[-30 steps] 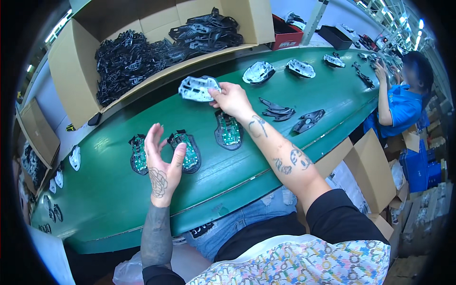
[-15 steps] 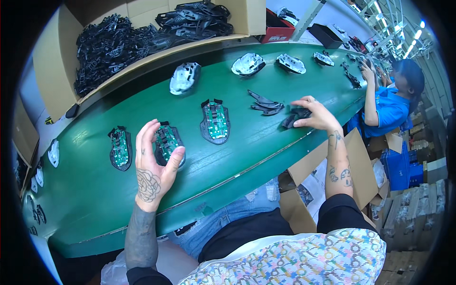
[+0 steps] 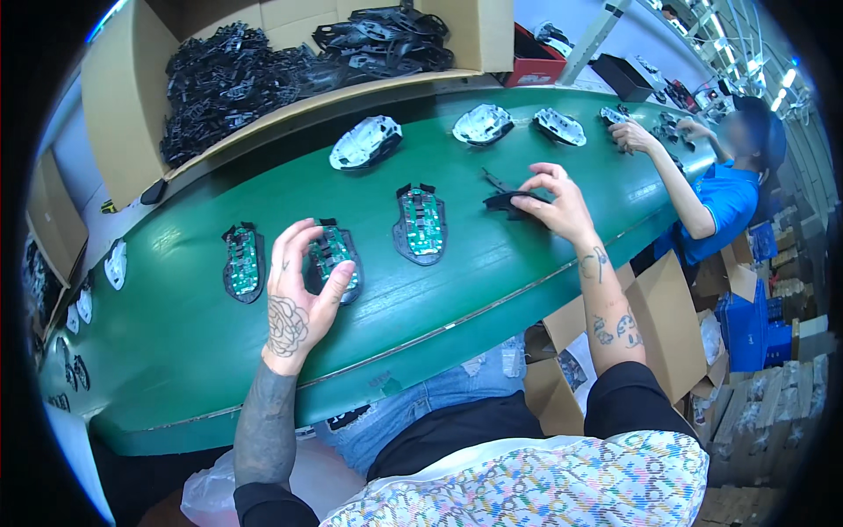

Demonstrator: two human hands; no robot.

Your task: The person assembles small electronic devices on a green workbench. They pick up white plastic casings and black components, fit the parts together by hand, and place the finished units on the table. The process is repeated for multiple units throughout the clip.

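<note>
My left hand (image 3: 303,294) is open, thumb and fingers curved apart around the near side of a green circuit board on a dark base (image 3: 336,249). It partly hides that board, and I cannot tell whether it touches it. Farther right over the green work surface, my right hand (image 3: 559,209) pinches a curved black plastic piece (image 3: 504,202) between thumb and fingers. A thin black strip sticks up beside that piece. Between my hands lies another circuit board on a dark base (image 3: 421,227). A third such board (image 3: 243,263) rests left of my left hand.
White-and-black shells (image 3: 367,143) stand in a row along the far side of the green surface (image 3: 193,351). Behind them is a cardboard box (image 3: 123,105) heaped with black plastic parts (image 3: 237,83). A person in blue (image 3: 729,198) handles parts at the right. Open cartons (image 3: 663,329) sit below the near edge.
My right hand has moved left to the loose black pieces and now grips one. My left hand keeps its place by the board. The nearest white shell has turned, and the co-worker's arm has reached farther in.
</note>
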